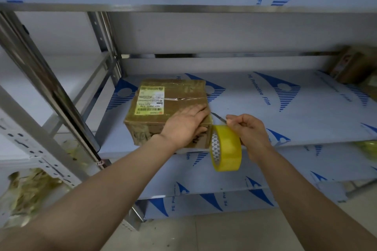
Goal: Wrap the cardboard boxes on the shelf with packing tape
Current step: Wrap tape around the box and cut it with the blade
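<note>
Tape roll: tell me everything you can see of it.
The tape roll is glossy, translucent yellow, wound on a core printed inside with white-and-dark triangles. It hangs on edge, opening facing left, in front of the shelf edge beside the near right corner of the cardboard box; contact there is unclear. The right hand grips it from the right. A thin strip seems to run from that hand to the box.

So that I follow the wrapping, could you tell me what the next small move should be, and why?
Probably pull the tape roll rightward with the right hand to pay out tape: the left hand lies flat on the cardboard box near its right edge, seemingly pinning the end, and the roll hangs beside it.
</note>
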Demonstrator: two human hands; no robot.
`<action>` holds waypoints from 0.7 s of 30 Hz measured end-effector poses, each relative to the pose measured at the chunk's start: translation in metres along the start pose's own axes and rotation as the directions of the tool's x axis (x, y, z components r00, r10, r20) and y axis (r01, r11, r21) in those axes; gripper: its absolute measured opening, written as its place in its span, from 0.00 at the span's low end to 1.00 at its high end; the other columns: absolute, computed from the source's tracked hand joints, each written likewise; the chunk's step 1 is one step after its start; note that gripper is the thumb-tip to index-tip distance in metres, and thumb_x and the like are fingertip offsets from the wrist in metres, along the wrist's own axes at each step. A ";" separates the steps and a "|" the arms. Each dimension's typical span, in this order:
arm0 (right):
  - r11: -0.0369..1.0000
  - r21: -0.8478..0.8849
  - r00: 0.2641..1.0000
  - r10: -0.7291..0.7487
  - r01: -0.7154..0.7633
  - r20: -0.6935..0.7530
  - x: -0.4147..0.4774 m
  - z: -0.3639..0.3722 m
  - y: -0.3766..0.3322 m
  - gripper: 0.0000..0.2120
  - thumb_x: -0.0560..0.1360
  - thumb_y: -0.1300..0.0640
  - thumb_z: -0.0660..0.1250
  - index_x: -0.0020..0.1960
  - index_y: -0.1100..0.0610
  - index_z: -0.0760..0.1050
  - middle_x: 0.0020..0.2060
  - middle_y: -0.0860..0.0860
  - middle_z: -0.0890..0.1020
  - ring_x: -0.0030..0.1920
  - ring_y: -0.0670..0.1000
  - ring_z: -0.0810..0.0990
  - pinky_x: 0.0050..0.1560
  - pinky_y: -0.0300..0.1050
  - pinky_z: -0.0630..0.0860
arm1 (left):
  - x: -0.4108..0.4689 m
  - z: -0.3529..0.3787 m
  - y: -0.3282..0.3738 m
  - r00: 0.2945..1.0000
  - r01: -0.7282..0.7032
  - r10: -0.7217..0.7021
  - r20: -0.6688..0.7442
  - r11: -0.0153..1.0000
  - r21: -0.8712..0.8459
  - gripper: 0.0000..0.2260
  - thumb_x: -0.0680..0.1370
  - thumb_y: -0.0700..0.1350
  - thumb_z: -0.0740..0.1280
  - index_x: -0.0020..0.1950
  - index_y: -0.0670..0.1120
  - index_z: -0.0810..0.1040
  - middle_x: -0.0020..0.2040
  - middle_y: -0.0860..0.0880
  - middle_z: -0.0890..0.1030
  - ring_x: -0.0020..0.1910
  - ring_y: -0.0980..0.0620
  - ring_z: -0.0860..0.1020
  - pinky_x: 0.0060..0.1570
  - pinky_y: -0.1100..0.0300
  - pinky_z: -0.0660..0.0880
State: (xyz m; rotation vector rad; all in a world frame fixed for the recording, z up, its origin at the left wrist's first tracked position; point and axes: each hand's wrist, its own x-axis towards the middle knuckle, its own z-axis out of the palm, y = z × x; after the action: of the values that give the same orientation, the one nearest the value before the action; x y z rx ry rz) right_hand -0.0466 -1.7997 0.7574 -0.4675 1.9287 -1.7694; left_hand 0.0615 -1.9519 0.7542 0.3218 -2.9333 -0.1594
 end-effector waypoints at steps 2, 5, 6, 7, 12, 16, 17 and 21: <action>1.000 0.010 1.000 0.011 -0.011 -0.011 0.000 -0.004 0.001 0.09 0.75 0.65 0.67 0.37 0.58 0.74 0.51 0.53 0.81 0.51 0.52 0.79 0.53 0.49 0.76 | -0.005 0.003 -0.002 0.997 -0.006 -0.001 -0.079 0.996 -0.092 0.25 0.79 0.51 0.63 0.75 0.47 0.63 0.76 0.48 0.62 0.74 0.49 0.61 0.73 0.52 0.60; 0.999 0.009 0.999 0.031 -0.031 -0.015 -0.001 -0.006 0.002 0.07 0.75 0.65 0.68 0.38 0.59 0.75 0.50 0.53 0.82 0.50 0.53 0.79 0.55 0.51 0.76 | -0.011 0.005 -0.006 0.976 -0.031 -0.008 -0.216 0.984 -0.175 0.23 0.73 0.48 0.72 0.66 0.40 0.75 0.66 0.42 0.75 0.65 0.42 0.73 0.65 0.49 0.71; 0.999 0.010 0.999 0.033 -0.032 -0.013 -0.001 -0.006 0.002 0.08 0.75 0.65 0.68 0.38 0.58 0.76 0.49 0.53 0.82 0.50 0.53 0.79 0.56 0.52 0.76 | -0.011 0.004 -0.006 0.978 -0.024 -0.013 -0.208 0.984 -0.176 0.23 0.73 0.47 0.72 0.65 0.39 0.76 0.63 0.41 0.77 0.62 0.40 0.74 0.62 0.48 0.73; 0.999 0.012 0.999 0.034 -0.033 -0.007 -0.001 -0.006 0.002 0.08 0.74 0.66 0.68 0.37 0.58 0.76 0.48 0.53 0.82 0.50 0.53 0.79 0.56 0.52 0.76 | -0.010 0.002 -0.005 0.981 -0.004 -0.031 -0.193 0.984 -0.179 0.23 0.73 0.47 0.72 0.65 0.39 0.76 0.63 0.41 0.77 0.62 0.40 0.74 0.62 0.48 0.73; 0.999 0.014 0.999 0.041 -0.041 0.017 -0.004 -0.006 0.000 0.08 0.74 0.66 0.68 0.38 0.57 0.77 0.47 0.51 0.83 0.50 0.52 0.80 0.56 0.51 0.76 | -0.007 0.001 0.001 0.983 0.042 -0.073 -0.170 0.983 -0.178 0.25 0.75 0.50 0.70 0.69 0.42 0.71 0.69 0.44 0.71 0.68 0.45 0.68 0.66 0.57 0.63; 1.000 0.004 0.998 0.025 -0.025 0.054 -0.010 -0.008 0.000 0.07 0.74 0.67 0.67 0.39 0.59 0.76 0.49 0.52 0.83 0.46 0.47 0.80 0.51 0.46 0.77 | -0.007 -0.010 -0.005 0.962 0.153 -0.223 -0.157 0.918 -0.366 0.26 0.70 0.50 0.75 0.64 0.44 0.72 0.63 0.47 0.73 0.62 0.50 0.70 0.57 0.68 0.63; 1.000 -0.006 0.997 0.006 -0.006 0.080 -0.011 -0.008 -0.002 0.07 0.74 0.68 0.67 0.39 0.61 0.76 0.50 0.52 0.83 0.46 0.45 0.80 0.50 0.44 0.76 | -0.009 -0.013 -0.007 0.956 0.175 -0.247 -0.160 0.914 -0.367 0.28 0.69 0.52 0.75 0.65 0.44 0.71 0.62 0.48 0.72 0.62 0.51 0.70 0.56 0.67 0.64; 0.988 -0.116 0.967 -0.076 0.107 0.241 -0.014 -0.008 -0.008 0.07 0.74 0.69 0.66 0.38 0.62 0.74 0.59 0.51 0.79 0.56 0.44 0.78 0.53 0.38 0.73 | -0.017 -0.011 -0.014 0.951 0.262 -0.281 -0.127 0.954 -0.148 0.34 0.71 0.65 0.68 0.72 0.50 0.68 0.69 0.49 0.70 0.67 0.49 0.68 0.62 0.55 0.69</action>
State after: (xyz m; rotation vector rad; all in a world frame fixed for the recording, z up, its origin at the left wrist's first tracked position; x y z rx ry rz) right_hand -0.0401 -1.7859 0.7669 -0.7874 1.8832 -1.5696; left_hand 0.0824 -1.9627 0.7601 0.6863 -2.7046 -0.3466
